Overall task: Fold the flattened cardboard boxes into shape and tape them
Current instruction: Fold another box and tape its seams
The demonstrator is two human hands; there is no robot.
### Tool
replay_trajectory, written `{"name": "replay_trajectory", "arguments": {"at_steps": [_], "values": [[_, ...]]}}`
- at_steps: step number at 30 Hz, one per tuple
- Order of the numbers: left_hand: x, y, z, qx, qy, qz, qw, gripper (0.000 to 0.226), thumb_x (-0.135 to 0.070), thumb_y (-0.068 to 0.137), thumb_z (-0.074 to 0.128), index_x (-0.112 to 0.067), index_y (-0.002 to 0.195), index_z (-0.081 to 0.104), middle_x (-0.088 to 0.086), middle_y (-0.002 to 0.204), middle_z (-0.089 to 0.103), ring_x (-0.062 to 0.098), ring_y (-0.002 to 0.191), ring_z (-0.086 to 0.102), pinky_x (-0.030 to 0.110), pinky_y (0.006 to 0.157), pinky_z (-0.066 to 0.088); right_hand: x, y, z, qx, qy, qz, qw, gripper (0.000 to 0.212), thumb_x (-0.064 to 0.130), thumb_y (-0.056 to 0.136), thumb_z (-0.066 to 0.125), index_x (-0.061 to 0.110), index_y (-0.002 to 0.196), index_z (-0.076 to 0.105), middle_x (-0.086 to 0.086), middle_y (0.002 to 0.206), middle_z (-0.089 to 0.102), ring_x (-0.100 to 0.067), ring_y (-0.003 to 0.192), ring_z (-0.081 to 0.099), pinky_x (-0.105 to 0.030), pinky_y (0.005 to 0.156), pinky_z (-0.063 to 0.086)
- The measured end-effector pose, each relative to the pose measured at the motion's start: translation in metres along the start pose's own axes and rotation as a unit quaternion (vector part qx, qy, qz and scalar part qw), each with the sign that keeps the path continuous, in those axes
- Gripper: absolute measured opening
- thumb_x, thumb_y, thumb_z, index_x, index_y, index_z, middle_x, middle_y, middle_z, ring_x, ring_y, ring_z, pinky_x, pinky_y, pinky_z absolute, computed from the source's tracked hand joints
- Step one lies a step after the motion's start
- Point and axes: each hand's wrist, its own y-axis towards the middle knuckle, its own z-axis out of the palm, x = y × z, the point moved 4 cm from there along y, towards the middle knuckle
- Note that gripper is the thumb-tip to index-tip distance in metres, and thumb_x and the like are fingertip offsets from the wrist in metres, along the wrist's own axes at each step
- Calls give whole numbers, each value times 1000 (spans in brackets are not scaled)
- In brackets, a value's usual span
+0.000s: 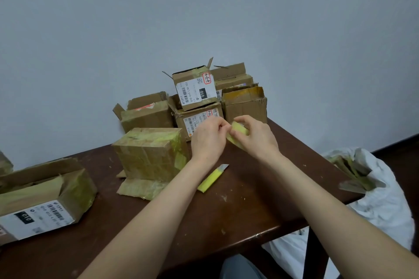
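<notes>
Right of the taped box [149, 154], our right hand [256, 137] grips the tape roll [238, 130] while our left hand [207, 139] pinches its edge; the knife [213, 178] lies on the surface [249, 206] beside that box.

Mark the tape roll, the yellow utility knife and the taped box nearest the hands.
tape roll [238, 130]: head view, on its yellow outer face between the hands.
yellow utility knife [209, 180]: head view, on its yellow handle.
taped box [148, 156]: head view, on its front wall.
</notes>
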Motion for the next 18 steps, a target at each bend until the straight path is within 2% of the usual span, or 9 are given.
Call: {"name": "replay_trajectory", "arguments": {"at_steps": [2, 5, 7, 9, 10, 12, 15, 18], "values": [[6, 0, 1, 29, 37, -26, 999, 19, -29, 96, 50, -21, 86, 64, -4, 84, 62, 17, 83, 58, 28, 64, 38, 4, 0, 3, 4, -31, -15, 999, 41, 47, 92, 56, 31, 129, 52, -1, 121, 64, -24, 109, 59, -37, 81, 51], [9, -2, -4, 85, 157, 1, 984, 30, -39, 100, 38, -19, 88, 57, 1, 84, 61, 22, 82, 59, 30, 60, 38, -4, -4, 11, 20, -116, -13, 993, 39, 41, 95, 54, 30, 132, 48, -2, 117, 65, -25, 103, 61, -34, 76, 49], [23, 3, -29, 55, 151, -3, 987, 34, -38, 101, 37, -18, 78, 53, -1, 76, 59, 20, 76, 59, 31, 57, 39, -17, -7, 15, 65, -171, 37, 982, 40, 39, 96, 54, 29, 134, 49, -4, 118, 63, -26, 104, 59, -34, 78, 49], [54, 13, -66, -7, 134, -21, 991, 35, -31, 101, 39, -14, 78, 59, 1, 77, 62, 21, 77, 60, 33, 59, 44, -19, -7, 19, 106, -223, 60, 967, 42, 40, 96, 53, 31, 136, 50, -3, 127, 57, -24, 116, 53, -38, 90, 48], [76, 18, -83, -32, 130, -41, 990, 32, -27, 100, 41, -12, 85, 64, 3, 85, 66, 22, 83, 60, 34, 64, 47, -11, -5, 22, 101, -221, 52, 969, 43, 40, 97, 51, 30, 138, 49, -1, 132, 52, -23, 122, 49, -40, 96, 46], [122, 25, -110, -43, 134, -96, 985, 29, -23, 100, 40, -12, 107, 67, 6, 105, 67, 24, 96, 60, 38, 77, 49, 22, 2, 34, 69, -148, 3, 987, 46, 37, 99, 46, 24, 143, 43, -1, 143, 45, -22, 131, 42, -41, 102, 41], [184, 30, -115, 47, 122, -208, 969, 39, -31, 101, 36, -12, 132, 51, 10, 128, 58, 29, 114, 55, 43, 94, 45, 91, 6, 72, 83, -53, -82, 992, 53, 37, 102, 40, 15, 150, 31, -3, 156, 30, -21, 143, 27, -37, 114, 28], [216, 19, -96, 175, 122, -238, 947, 56, -44, 100, 34, -12, 145, 35, 12, 146, 43, 31, 131, 44, 42, 106, 37, 129, -4, 132, 169, -26, -55, 984, 65, 40, 102, 35, 6, 153, 14, -8, 162, 2, -24, 149, -3, -39, 119, 12]]}}
